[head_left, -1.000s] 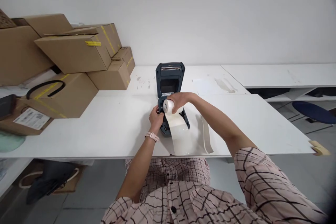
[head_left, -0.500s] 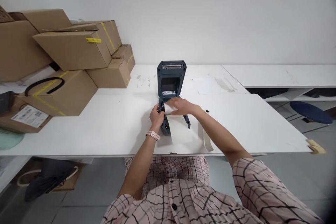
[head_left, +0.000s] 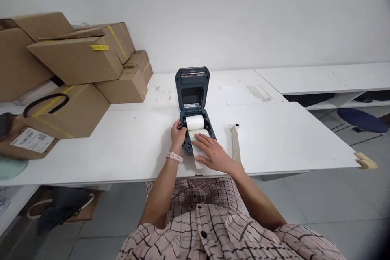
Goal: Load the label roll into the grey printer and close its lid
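A dark grey label printer point(head_left: 192, 82) stands on the white table with its lid tipped up and back. Inside its bay sits a white label roll point(head_left: 195, 122), between black holders at both ends. From the roll a pale label strip point(head_left: 198, 163) runs forward over the printer's front and hangs past it. My left hand point(head_left: 177, 136) grips the printer's left side, thumb on the rim and fingers partly hidden. Lying flat over the strip, my right hand point(head_left: 213, 154) has its fingers stretched out and slightly spread.
To the right of the printer lies a small roll point(head_left: 237, 125) with a curled strip point(head_left: 236, 146) trailing towards the table's front edge. Cardboard boxes point(head_left: 76, 61) are stacked at the left. A blue stool point(head_left: 362, 120) stands beyond the table point(head_left: 289, 142) on the right.
My right hand has moved off the roll, towards me, and now lies flat on the strip. The roll shows fully in the bay. My left hand stays at the printer's side.
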A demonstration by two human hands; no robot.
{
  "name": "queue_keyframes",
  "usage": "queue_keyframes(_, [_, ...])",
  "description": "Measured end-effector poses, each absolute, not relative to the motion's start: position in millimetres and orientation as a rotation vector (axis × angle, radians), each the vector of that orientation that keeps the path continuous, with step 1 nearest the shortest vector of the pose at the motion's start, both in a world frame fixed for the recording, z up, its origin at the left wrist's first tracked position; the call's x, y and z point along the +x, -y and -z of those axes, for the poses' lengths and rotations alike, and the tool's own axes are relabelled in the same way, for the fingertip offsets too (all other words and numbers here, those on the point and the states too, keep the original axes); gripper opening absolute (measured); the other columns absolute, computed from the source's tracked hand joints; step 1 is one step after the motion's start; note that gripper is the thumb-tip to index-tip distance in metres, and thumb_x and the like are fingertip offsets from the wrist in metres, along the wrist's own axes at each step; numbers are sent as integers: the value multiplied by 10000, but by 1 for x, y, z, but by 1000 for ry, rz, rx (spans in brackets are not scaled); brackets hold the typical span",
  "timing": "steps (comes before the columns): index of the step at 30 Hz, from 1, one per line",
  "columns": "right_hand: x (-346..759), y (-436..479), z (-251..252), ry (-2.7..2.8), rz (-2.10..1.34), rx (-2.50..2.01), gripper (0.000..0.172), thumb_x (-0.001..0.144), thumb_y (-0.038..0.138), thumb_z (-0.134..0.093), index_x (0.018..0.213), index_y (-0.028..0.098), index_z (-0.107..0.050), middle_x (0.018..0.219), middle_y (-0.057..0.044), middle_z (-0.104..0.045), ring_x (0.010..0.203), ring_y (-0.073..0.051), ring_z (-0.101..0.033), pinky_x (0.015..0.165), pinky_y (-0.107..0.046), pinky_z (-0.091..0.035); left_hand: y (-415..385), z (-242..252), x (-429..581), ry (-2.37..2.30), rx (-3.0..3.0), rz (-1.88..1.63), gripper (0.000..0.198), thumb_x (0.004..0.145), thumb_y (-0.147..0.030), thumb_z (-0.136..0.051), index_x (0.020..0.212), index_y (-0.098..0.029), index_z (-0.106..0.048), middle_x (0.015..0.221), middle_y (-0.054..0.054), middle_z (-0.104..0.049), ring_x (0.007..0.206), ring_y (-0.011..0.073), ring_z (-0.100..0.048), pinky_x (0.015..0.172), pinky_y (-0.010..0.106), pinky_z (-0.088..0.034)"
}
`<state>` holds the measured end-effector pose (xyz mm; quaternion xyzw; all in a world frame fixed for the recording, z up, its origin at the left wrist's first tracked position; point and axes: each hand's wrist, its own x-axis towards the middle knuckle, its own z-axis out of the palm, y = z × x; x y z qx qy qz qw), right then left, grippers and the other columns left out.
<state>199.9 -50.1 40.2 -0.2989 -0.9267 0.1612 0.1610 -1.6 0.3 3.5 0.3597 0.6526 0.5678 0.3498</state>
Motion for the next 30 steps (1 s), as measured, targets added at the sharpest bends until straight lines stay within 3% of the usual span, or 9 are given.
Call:
queue_keyframes(17, [192,56,-31,2601,-465,-859,587,982,445,-571,1521,254,-438,1638,-144,-348,1511,-367,-309,1095,-583,-415,-3,-4,-2,-1617,891,-1510,591,735,-128,-615,1326,-132,-607,1259,141,-687,1091,240,-669,932,348,-540])
queue_keyframes(22, [198,60,-33,2594,-553,-872,613,976,455,-579,1537,262,-423,1660,-128,-304,1534,-362,-264,1134,-607,-373,27,-11,12,-1536,828,-1464,485,863,-338,-648,1315,-170,-599,1351,141,-647,1202,252,-638,979,356,-528])
queue_keyframes(24, [206,52,-44,2600,-710,-775,590,965,488,-594,1505,282,-476,1619,-108,-397,1512,-345,-324,1153,-591,-366,51,-11,22,-1502,858,-1417,576,877,-465,-670,1383,-219,-549,1439,129,-592,1288,263,-591,1011,353,-512])
queue_keyframes(27, [215,11,-78,2416,-901,-635,471,976,542,-555,1372,295,-617,1422,-74,-630,1351,-285,-550,1141,-507,-416,85,-11,31,-1430,857,-1355,815,800,-485,-775,1497,-254,-420,1497,130,-545,1336,296,-556,1029,374,-509])
queue_keyframes(28, [214,-11,-93,2256,-854,-690,489,975,569,-540,1363,283,-620,1403,-78,-641,1322,-279,-572,1139,-497,-418,92,-11,33,-1410,857,-1343,855,787,-489,-788,1512,-259,-398,1512,132,-529,1350,306,-543,1039,385,-507])
queue_keyframes(30, [204,-64,-122,1919,-662,-804,623,943,670,-512,1411,261,-567,1468,-94,-579,1401,-306,-483,1190,-536,-332,100,-13,32,-1401,867,-1319,893,778,-516,-792,1528,-273,-375,1553,129,-483,1394,327,-494,1068,412,-491])
